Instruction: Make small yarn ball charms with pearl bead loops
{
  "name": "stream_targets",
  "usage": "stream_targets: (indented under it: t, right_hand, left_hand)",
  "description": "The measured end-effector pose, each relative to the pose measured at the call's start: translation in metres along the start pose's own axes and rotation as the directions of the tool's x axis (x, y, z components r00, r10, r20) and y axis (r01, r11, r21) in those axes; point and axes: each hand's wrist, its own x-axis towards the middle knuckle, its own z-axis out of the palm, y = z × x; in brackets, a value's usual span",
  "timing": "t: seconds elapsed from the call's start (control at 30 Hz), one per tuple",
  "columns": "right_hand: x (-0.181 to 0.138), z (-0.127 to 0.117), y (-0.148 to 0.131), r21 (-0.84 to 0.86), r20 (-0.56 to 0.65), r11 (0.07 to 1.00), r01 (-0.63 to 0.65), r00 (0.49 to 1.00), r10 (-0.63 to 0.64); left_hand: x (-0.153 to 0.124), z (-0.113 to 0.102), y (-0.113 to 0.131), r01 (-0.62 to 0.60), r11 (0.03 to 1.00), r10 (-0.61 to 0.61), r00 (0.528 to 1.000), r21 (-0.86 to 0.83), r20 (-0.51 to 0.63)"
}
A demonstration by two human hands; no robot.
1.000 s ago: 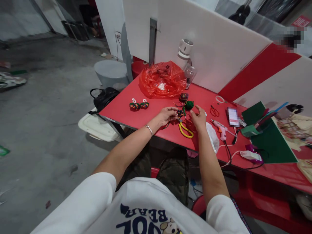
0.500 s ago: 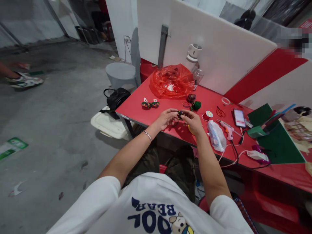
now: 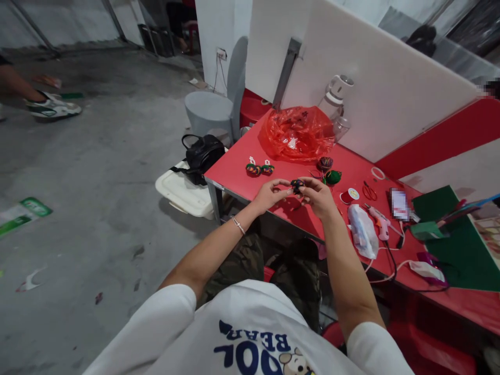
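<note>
My left hand (image 3: 269, 194) and my right hand (image 3: 319, 197) meet above the near edge of the red table (image 3: 234, 172). Both pinch a small dark multicoloured knotted ornament (image 3: 297, 185) between their fingertips. A thin bracelet sits on my left wrist. Two finished ornaments (image 3: 260, 168) with white tops lie on the table to the left. A multicoloured ball (image 3: 325, 163) and a green ball (image 3: 333, 177) lie just beyond my hands.
A red plastic bag (image 3: 299, 134) and a white desk lamp (image 3: 336, 91) stand at the back by the white partition. To the right lie a red thread spool (image 3: 350, 195), small scissors (image 3: 367, 190), a glue gun (image 3: 378, 221), a plastic packet (image 3: 361, 230) and green felt (image 3: 453, 232). A black bag (image 3: 201, 153) rests on a white lid on the floor.
My hands lifted off the table toward me with the ornament; the right hand closed onto it. The yellow-handled scissors are out of sight. The view swung left.
</note>
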Motion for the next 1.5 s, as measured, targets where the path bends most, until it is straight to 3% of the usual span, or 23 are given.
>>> stream_targets:
  t: [0.1,0.17,0.27,0.37,0.43,0.5,0.6,0.63,0.7,0.83,1.0,1.1,1.17,1.23,1.3,1.33,1.4,1.5]
  right_hand:
    - [0.005,0.014,-0.014,0.014,0.042,0.999,0.029,0.999,-0.030]
    - [0.011,0.029,-0.025,-0.008,0.107,0.999,0.053,0.993,-0.051]
    - [0.030,0.063,-0.036,-0.097,0.229,0.984,0.148,0.966,-0.122]
    - [0.060,0.104,-0.035,-0.236,0.284,0.906,0.350,0.917,-0.280]
    - [0.080,0.130,-0.027,-0.389,0.297,0.761,0.520,0.852,-0.431]
    - [0.094,0.150,-0.016,-0.579,0.382,0.512,0.635,0.766,-0.518]
    - [0.097,0.168,0.003,-0.705,0.588,0.124,0.698,0.674,-0.447]
    - [0.094,0.169,0.009,-0.704,0.637,0.041,0.709,0.655,-0.406]
    - [0.082,0.167,0.020,-0.692,0.680,-0.040,0.721,0.631,-0.373]
    - [0.055,0.139,0.035,-0.722,0.592,0.033,0.692,0.641,-0.489]
    - [0.033,0.087,0.051,-0.787,0.358,0.239,0.569,0.736,-0.574]
    - [0.022,0.063,0.063,-0.797,0.220,0.336,0.502,0.759,-0.613]
    - [0.015,0.053,0.072,-0.787,0.149,0.383,0.484,0.752,-0.643]
    - [0.006,0.044,0.079,-0.775,0.108,0.415,0.478,0.746,-0.657]
    - [-0.002,0.035,0.085,-0.769,0.081,0.442,0.462,0.756,-0.650]
    - [-0.006,0.031,0.087,-0.768,0.068,0.456,0.450,0.765,-0.640]
    - [-0.015,0.020,0.090,-0.769,0.042,0.479,0.423,0.782,-0.622]
    - [-0.029,0.001,0.092,-0.788,0.015,0.471,0.397,0.777,-0.629]
  left_hand:
    - [-0.016,-0.019,0.001,-0.180,0.943,0.220,0.968,0.281,-0.118]
    - [-0.026,-0.037,0.002,-0.207,0.897,0.318,0.916,0.391,-0.244]
    - [-0.030,-0.071,0.004,-0.159,0.865,0.408,0.776,0.476,-0.482]
    - [-0.019,-0.107,0.006,-0.182,0.866,0.455,0.672,0.465,-0.585]
    - [-0.007,-0.125,0.008,-0.220,0.870,0.467,0.652,0.441,-0.597]
    - [0.004,-0.137,0.012,-0.225,0.866,0.472,0.666,0.448,-0.578]
    - [0.014,-0.145,0.019,-0.188,0.847,0.460,0.727,0.496,-0.509]
    - [0.015,-0.146,0.021,-0.180,0.842,0.453,0.750,0.509,-0.483]
    - [0.016,-0.147,0.023,-0.170,0.833,0.437,0.786,0.526,-0.438]
    - [0.015,-0.148,0.021,-0.144,0.840,0.401,0.815,0.524,-0.419]
    - [0.018,-0.152,0.015,-0.140,0.864,0.388,0.797,0.484,-0.463]
    - [0.022,-0.154,0.014,-0.150,0.861,0.402,0.785,0.485,-0.472]
    - [0.020,-0.150,0.014,-0.145,0.844,0.442,0.734,0.517,-0.516]
    - [0.012,-0.138,0.013,-0.154,0.777,0.553,0.631,0.611,-0.544]
    - [0.000,-0.116,0.008,-0.189,0.666,0.683,0.544,0.722,-0.487]
    - [-0.007,-0.102,0.005,-0.222,0.614,0.723,0.543,0.758,-0.427]
    - [-0.017,-0.069,-0.005,-0.312,0.527,0.759,0.592,0.790,-0.272]
    - [-0.019,-0.019,-0.021,-0.416,0.419,0.669,0.742,0.807,0.035]
